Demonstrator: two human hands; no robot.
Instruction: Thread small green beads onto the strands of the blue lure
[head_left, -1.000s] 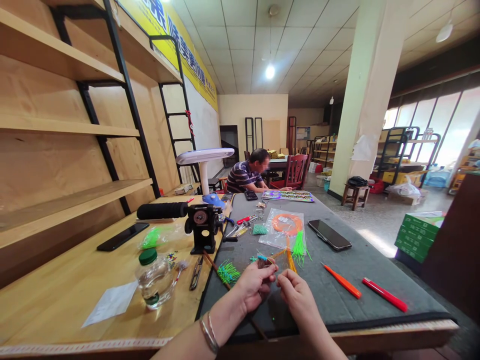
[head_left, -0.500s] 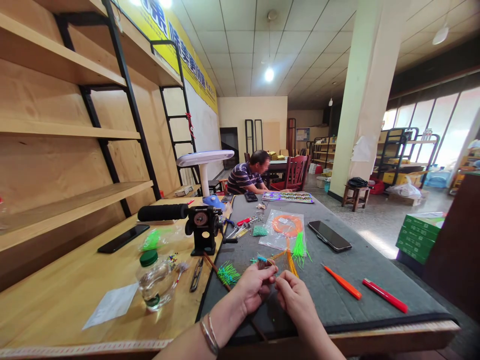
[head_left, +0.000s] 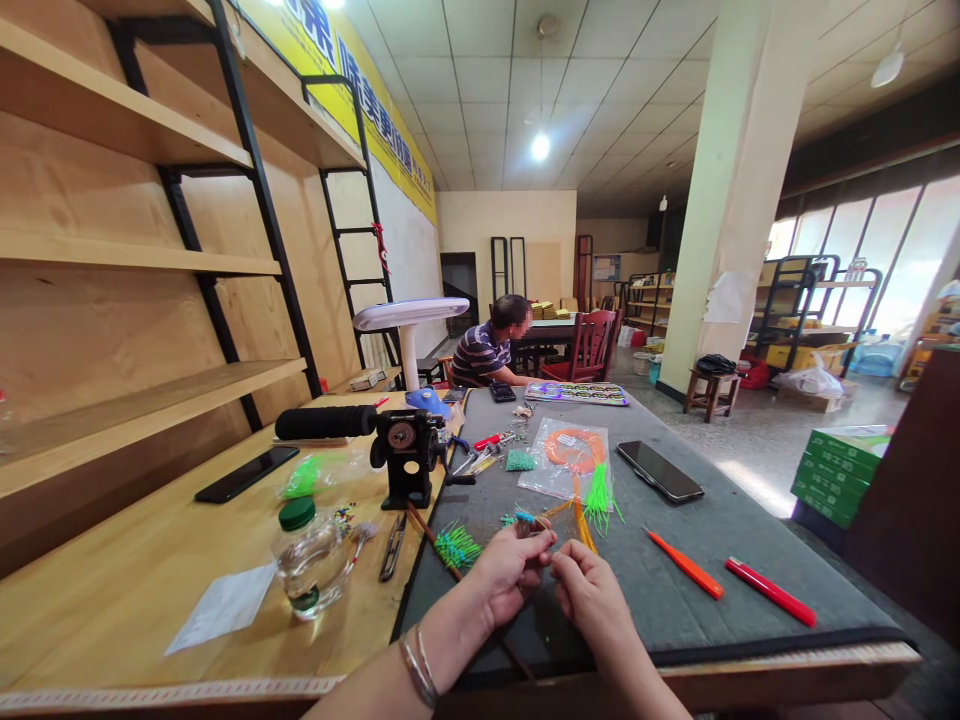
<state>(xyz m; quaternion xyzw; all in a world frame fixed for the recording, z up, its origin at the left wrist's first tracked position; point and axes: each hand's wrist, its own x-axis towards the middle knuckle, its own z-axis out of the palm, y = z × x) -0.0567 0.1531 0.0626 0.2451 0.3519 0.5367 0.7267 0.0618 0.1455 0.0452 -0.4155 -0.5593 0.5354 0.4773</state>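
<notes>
Holds a small cluster of slim turquoise-blue bits point(head_left: 526, 517) in the left hand point(head_left: 514, 570), above the dark grey fabric mat point(head_left: 720, 520) on the pale wooden worktop point(head_left: 232, 540), grip clamped on the cluster, with blue ends poking past the fingertips. Rests the right hand point(head_left: 589, 580) just beside, thumb and forefinger pressed together; cannot tell of any fine thread in between. Seems to be in the middle of a close two-handed fingertip step, probably handling something very thin. Calls, most likely, for a steady left grip and a small, exact pull or tuck from the right. Has nearby, beyond the fingertips, a tail of amber-orange strands point(head_left: 583, 525); to the left, a fan of bright green, blue-tipped strands point(head_left: 457, 547) by a slim brown rod point(head_left: 421, 522); to the right, an orange pointed tool point(head_left: 686, 565), untouched.
</notes>
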